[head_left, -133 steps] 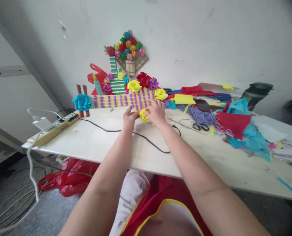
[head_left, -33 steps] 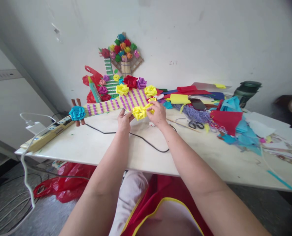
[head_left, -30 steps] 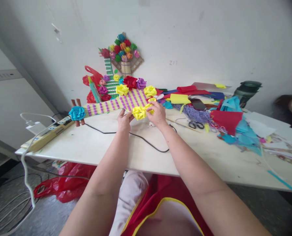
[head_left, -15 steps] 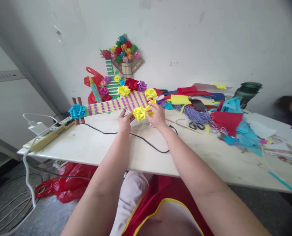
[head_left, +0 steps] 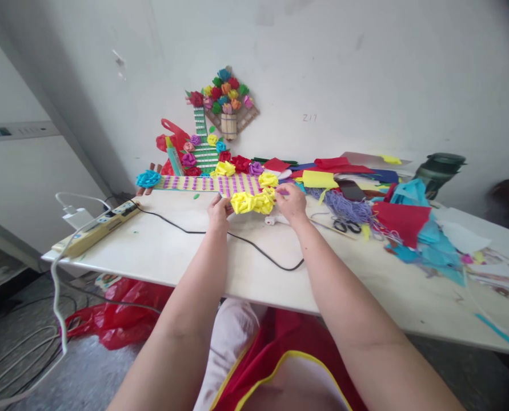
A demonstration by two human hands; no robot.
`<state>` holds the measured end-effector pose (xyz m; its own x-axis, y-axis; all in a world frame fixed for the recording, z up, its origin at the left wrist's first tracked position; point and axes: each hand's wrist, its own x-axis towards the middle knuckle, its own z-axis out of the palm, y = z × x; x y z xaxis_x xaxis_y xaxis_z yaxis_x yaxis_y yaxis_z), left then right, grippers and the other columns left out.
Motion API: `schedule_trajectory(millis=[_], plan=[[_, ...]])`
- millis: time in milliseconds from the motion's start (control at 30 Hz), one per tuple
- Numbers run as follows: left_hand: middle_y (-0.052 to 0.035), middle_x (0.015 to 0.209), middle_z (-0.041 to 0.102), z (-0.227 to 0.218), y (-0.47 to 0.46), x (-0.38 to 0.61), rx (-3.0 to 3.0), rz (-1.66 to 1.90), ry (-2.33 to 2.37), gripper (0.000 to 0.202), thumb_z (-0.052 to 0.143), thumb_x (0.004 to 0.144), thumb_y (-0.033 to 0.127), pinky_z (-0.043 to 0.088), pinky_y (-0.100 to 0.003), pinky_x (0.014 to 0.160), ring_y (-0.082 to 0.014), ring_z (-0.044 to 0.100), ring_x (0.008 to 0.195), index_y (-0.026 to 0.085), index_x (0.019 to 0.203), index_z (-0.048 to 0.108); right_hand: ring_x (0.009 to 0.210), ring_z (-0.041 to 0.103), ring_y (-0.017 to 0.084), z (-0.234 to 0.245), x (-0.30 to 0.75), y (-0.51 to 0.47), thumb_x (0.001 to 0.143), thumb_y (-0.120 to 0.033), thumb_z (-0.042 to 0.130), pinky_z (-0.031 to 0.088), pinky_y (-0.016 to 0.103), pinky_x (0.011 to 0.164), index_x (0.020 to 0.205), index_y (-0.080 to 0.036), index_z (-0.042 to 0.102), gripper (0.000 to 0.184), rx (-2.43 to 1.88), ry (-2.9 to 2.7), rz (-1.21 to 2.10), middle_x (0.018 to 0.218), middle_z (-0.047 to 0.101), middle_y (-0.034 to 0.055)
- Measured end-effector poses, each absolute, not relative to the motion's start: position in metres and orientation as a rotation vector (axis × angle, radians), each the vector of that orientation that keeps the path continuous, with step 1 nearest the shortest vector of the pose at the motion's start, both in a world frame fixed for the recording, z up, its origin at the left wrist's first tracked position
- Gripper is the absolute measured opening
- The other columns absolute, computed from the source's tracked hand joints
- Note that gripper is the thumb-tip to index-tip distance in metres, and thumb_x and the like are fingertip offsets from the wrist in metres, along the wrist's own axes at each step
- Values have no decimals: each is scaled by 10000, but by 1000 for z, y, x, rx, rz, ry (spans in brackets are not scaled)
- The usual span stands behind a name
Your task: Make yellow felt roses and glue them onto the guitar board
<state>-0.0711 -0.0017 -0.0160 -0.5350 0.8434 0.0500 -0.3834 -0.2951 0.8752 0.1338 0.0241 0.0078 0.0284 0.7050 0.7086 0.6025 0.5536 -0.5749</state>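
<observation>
A guitar-shaped craft (head_left: 185,183) with a yellow and purple striped face lies tilted low over the table. Yellow paper flowers (head_left: 249,202) line its near edge. Red, purple and more yellow flowers run along its far side, and a blue paper flower (head_left: 148,179) sits at the neck's end. My left hand (head_left: 220,212) grips the near edge, left of the yellow flowers, thumb on top. At their right end is my right hand (head_left: 292,201), its fingers bent and pinched together; what lies between the fingertips is hidden. A white tool, partly covered, lies below my right hand.
A black cord (head_left: 254,242) crosses the white table (head_left: 172,251). At left is a power strip (head_left: 102,225) with a white charger. To the right lie scissors (head_left: 346,226), purple string (head_left: 344,205), coloured cloth or paper pieces and a dark green bottle (head_left: 440,171). Finished flower crafts stand against the wall.
My right hand has moved from over the yellow flowers to their right end, uncovering them. The craft now lies flatter, its face tipped away. The camera view has shifted slightly.
</observation>
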Motion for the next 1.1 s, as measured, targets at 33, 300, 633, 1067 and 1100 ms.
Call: schedule_trajectory(millis=[33,300,633,1067,1100], plan=[[74,501,486,-16,-1,-72,658,1924,1101,259,653,491,253,421,-202,502,-83,465,464,191,733,583,947,645,266,8,136,25,735,-196,560,489,427,933,755,-211,667,111,-1141,-1630,118,935,733,88],[73,554,520,-13,-5,-73,700,1924,1036,303,646,511,225,425,-200,511,-77,483,465,191,811,613,761,602,223,8,146,29,721,-248,548,505,398,819,729,-210,646,105,-1203,-1439,199,851,708,72],[28,716,660,-20,-2,-74,792,1933,990,574,782,517,248,519,-244,678,-96,613,612,186,1072,650,745,591,223,3,146,33,716,-217,554,506,389,776,753,-208,666,119,-1298,-1382,214,880,707,82],[37,664,633,-21,0,-73,719,1987,1031,541,822,568,191,579,-285,728,-106,638,606,160,1078,645,885,625,250,8,146,23,760,-150,512,497,397,854,848,-199,701,215,-1441,-1452,177,982,702,96],[35,666,636,-22,0,-73,706,1994,1033,531,819,579,180,580,-281,723,-103,635,598,155,1080,646,884,622,246,7,146,23,760,-147,513,495,392,854,854,-195,701,215,-1436,-1466,162,984,700,95]])
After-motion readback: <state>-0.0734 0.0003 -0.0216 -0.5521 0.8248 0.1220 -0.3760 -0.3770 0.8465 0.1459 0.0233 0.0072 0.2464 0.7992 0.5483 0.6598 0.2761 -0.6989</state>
